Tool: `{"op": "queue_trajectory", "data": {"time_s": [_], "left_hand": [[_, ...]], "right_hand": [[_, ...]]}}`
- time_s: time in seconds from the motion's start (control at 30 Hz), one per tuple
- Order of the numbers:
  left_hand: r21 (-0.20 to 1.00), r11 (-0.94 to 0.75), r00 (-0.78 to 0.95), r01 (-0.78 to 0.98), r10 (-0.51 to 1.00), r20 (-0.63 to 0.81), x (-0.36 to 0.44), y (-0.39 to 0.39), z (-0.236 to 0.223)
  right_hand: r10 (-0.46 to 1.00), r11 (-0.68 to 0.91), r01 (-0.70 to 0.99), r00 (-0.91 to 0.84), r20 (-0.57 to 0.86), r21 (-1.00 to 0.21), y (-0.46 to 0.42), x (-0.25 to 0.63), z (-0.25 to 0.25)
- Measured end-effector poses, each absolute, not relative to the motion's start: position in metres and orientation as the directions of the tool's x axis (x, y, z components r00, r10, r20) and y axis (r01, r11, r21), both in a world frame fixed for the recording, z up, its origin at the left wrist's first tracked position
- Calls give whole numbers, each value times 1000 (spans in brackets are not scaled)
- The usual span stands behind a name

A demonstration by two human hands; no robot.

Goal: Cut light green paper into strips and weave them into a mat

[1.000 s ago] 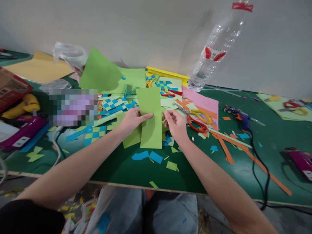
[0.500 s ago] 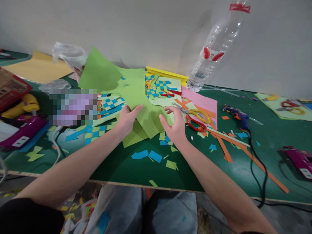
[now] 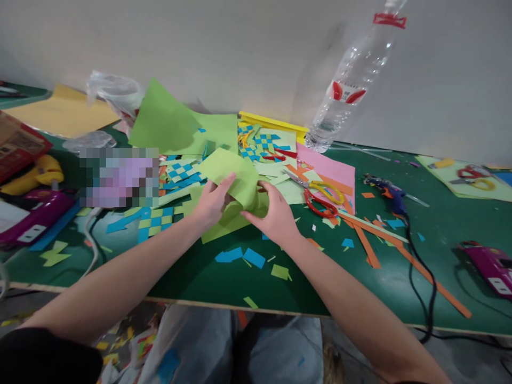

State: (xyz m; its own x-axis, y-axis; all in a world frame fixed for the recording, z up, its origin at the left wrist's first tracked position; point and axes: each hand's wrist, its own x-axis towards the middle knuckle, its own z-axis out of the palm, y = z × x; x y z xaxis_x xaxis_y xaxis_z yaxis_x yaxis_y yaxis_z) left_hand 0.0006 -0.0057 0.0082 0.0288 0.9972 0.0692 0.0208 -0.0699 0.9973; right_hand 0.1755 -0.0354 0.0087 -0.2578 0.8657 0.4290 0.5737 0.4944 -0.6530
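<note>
A piece of light green paper (image 3: 232,172) is between my hands above the table, its right part curling over. My left hand (image 3: 213,204) pinches it from the left, thumb on top. My right hand (image 3: 277,214) has its fingers and thumb around the curled right end; the exact fingertip contact is partly hidden. Beneath them another green sheet (image 3: 214,228) lies on the table. Woven blue-and-green paper strips (image 3: 184,173) are left of my hands, and a second woven piece (image 3: 155,223) sits nearer. Red-and-yellow scissors (image 3: 322,193) lie open just to the right.
A tall plastic bottle (image 3: 348,88) stands at the wall. Rightward are a blue glue gun (image 3: 394,200) with a black cord, orange strips (image 3: 434,277) and a purple device (image 3: 486,266). At left are a blurred-out phone-like object (image 3: 120,178) and a yellow tool (image 3: 36,176). Paper scraps litter the green table.
The green paper has turned and bent over toward the right. My right hand has moved left and taken its end, where before it was apart from it.
</note>
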Motion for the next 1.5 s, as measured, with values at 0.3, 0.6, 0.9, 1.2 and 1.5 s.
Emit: {"op": "queue_trajectory", "data": {"time_s": [0.3,0.6,0.9,1.2,1.5], "left_hand": [[924,-278,141,-261,936,322,0,-4,17],[916,-367,248,165,914,321,3,-11,19],[780,-421,393,463,886,246,3,-14,19],[752,-395,330,528,911,246,2,-12,21],[877,-253,236,407,957,167,0,-9,21]], "right_hand": [[972,229,-159,-11,234,-960,-19,179,-1],[997,24,-462,-51,54,-887,-13,178,3],[999,40,-465,-3,46,-884,-14,178,0],[990,127,-363,-6,139,-923,-14,183,3],[967,256,-278,81,243,-926,-8,187,-1]]}}
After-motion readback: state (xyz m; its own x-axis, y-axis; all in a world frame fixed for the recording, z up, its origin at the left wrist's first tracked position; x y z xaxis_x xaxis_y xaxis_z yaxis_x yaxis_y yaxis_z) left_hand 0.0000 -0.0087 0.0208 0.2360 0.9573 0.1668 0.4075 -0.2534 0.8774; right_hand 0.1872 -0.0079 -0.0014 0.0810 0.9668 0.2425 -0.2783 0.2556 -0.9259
